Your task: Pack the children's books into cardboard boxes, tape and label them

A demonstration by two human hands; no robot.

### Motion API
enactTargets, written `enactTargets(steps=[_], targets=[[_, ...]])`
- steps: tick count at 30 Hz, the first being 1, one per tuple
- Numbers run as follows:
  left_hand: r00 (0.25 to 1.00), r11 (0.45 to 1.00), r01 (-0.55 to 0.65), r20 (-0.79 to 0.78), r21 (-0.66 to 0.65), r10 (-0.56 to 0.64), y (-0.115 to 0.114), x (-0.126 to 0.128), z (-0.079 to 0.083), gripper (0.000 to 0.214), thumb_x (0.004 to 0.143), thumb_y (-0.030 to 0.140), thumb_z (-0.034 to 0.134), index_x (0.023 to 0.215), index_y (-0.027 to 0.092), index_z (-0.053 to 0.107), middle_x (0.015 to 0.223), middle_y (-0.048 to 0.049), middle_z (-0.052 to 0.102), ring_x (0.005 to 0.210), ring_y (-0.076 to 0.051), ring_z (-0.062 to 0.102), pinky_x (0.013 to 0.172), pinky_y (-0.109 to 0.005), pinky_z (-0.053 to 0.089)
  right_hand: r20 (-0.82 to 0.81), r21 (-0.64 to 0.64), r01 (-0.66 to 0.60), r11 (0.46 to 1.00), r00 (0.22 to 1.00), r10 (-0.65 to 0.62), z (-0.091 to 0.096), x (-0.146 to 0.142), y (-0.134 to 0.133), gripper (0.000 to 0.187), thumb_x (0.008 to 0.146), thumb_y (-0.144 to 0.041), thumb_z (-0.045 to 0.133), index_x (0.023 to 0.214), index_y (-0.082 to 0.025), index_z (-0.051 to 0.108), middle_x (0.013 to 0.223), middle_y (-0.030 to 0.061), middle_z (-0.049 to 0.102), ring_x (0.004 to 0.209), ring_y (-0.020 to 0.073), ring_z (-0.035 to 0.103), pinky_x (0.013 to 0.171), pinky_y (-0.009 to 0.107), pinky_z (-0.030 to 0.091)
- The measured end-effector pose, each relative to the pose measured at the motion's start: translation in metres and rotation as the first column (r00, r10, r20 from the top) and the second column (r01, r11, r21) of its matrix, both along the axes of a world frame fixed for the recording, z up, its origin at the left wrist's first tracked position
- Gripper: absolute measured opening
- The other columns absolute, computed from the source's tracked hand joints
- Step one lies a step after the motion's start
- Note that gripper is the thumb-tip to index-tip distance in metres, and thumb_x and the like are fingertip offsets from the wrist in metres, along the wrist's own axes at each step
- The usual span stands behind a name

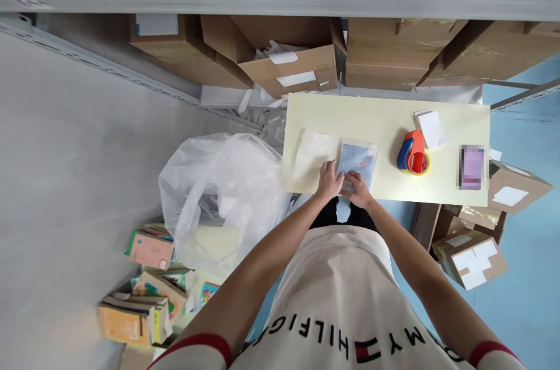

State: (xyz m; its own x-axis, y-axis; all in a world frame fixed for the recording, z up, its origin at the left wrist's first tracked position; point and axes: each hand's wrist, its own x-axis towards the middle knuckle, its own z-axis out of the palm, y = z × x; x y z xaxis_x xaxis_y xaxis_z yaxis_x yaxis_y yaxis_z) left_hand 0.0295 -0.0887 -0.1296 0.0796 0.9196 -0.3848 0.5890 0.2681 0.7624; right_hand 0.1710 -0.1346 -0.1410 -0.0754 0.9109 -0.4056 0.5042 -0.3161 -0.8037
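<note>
A thin blue book (362,154) in what looks like a clear plastic sleeve lies flat on the cream table in front of me. My left hand (330,181) is closed at its lower left edge, thumb and fingers pinching there. Over the lower edge of the book, my right hand (357,190) has its fingers bent and gripping, close to the left thumb. A white plastic mailing bag (315,151) lies flat just left of the book, partly beneath my left hand. The fingertips cover the book's lower left corner.
On the table (350,110) are a red and blue tape dispenser (413,151), white cards (431,128) and a purple item (472,167). A large clear plastic bag (219,195) stands left, stacked books (126,320) below it. Cardboard boxes (301,66) line the shelf; more boxes (472,256) sit right.
</note>
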Motion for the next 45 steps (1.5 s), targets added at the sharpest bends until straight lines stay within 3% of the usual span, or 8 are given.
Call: enactTargets(steps=[6,10,13,21,27,33,41,45], targets=[[0.984,0.981,0.179,-0.02,0.076,-0.178,-0.003,0.011,-0.007,0.044,0.091,0.033,0.052,0.13,0.013,0.057,0.125,-0.0186,0.053,0.124,-0.033,0.051,0.111,-0.049,0.038,0.022,0.075,0.245,0.967,0.969,-0.247,0.004,0.014,-0.012,0.039,0.071,-0.029,0.06,0.11,-0.023,0.062,0.125,0.0127,0.055,0.127,0.031,0.048,0.111,0.055,0.038],[0.977,0.973,0.213,-0.009,0.085,-0.213,-0.002,0.006,-0.009,0.045,0.091,0.03,0.053,0.132,0.012,0.056,0.126,-0.0189,0.052,0.12,-0.031,0.055,0.109,-0.048,0.042,-0.02,-0.087,0.615,0.784,0.785,-0.619,0.004,0.028,-0.016,0.063,0.063,-0.036,0.066,0.122,-0.021,0.053,0.12,0.013,0.058,0.118,0.0317,0.053,0.102,0.054,0.044],[0.979,0.98,0.194,0.054,0.051,-0.196,-0.001,-0.001,-0.01,0.048,0.087,0.029,0.059,0.132,0.012,0.057,0.129,-0.0179,0.049,0.117,-0.029,0.057,0.109,-0.045,0.043,-0.138,-0.287,0.629,0.722,0.719,-0.681,0.006,0.034,-0.008,0.068,0.056,-0.038,0.072,0.118,-0.021,0.053,0.106,0.0086,0.065,0.104,0.0298,0.061,0.09,0.048,0.05],[0.98,0.994,0.09,0.182,-0.068,-0.076,-0.001,-0.004,-0.017,0.041,0.085,0.029,0.061,0.123,0.015,0.064,0.126,-0.0135,0.055,0.114,-0.025,0.06,0.101,-0.041,0.05,-0.411,-0.325,0.504,0.8,0.687,-0.599,0.046,0.043,0.0,0.041,0.061,-0.035,0.068,0.097,-0.025,0.051,0.086,-0.0013,0.063,0.078,0.0189,0.06,0.07,0.034,0.051],[0.981,0.995,-0.006,0.193,-0.103,0.026,-0.002,0.005,-0.011,0.03,0.089,0.031,0.054,0.113,0.019,0.068,0.121,-0.012,0.063,0.116,-0.028,0.059,0.106,-0.047,0.043,-0.349,-0.195,0.387,0.901,0.832,-0.432,0.069,0.011,0.016,0.042,0.061,-0.035,0.068,0.091,-0.028,0.041,0.095,-0.0035,0.054,0.07,0.0132,0.051,0.063,0.029,0.046],[0.955,0.977,-0.116,0.249,-0.179,0.159,0.016,-0.017,0.008,0.039,0.073,0.025,0.071,0.11,0.019,0.061,0.114,-0.0116,0.062,0.105,-0.028,0.062,0.092,-0.046,0.051,-0.216,-0.094,0.344,0.934,0.909,-0.356,0.066,-0.029,0.029,0.042,0.061,-0.035,0.066,0.089,-0.027,0.037,0.091,-0.0039,0.049,0.063,0.0116,0.046,0.059,0.029,0.047],[0.75,0.848,0.088,0.595,-0.522,0.288,0.037,-0.067,0.038,0.026,0.087,0.04,0.049,0.107,0.023,0.051,0.099,-0.0041,0.068,0.086,-0.019,0.069,0.067,-0.029,0.052,-0.136,0.01,0.364,0.932,0.923,-0.359,0.053,-0.072,0.032,0.044,0.063,-0.037,0.072,0.093,-0.026,0.043,0.1,0.0021,0.05,0.073,0.0153,0.053,0.069,0.037,0.055],[0.818,0.864,-0.006,0.495,-0.504,0.294,0.037,-0.091,0.032,0.044,0.089,0.062,0.046,0.107,0.023,0.054,0.105,-0.0056,0.067,0.093,-0.02,0.067,0.069,-0.029,0.052,-0.178,-0.064,0.271,0.961,0.944,-0.278,0.045,-0.075,0.026,0.05,0.068,-0.045,0.072,0.107,-0.025,0.049,0.115,0.0093,0.051,0.091,0.0237,0.057,0.077,0.045,0.056]])
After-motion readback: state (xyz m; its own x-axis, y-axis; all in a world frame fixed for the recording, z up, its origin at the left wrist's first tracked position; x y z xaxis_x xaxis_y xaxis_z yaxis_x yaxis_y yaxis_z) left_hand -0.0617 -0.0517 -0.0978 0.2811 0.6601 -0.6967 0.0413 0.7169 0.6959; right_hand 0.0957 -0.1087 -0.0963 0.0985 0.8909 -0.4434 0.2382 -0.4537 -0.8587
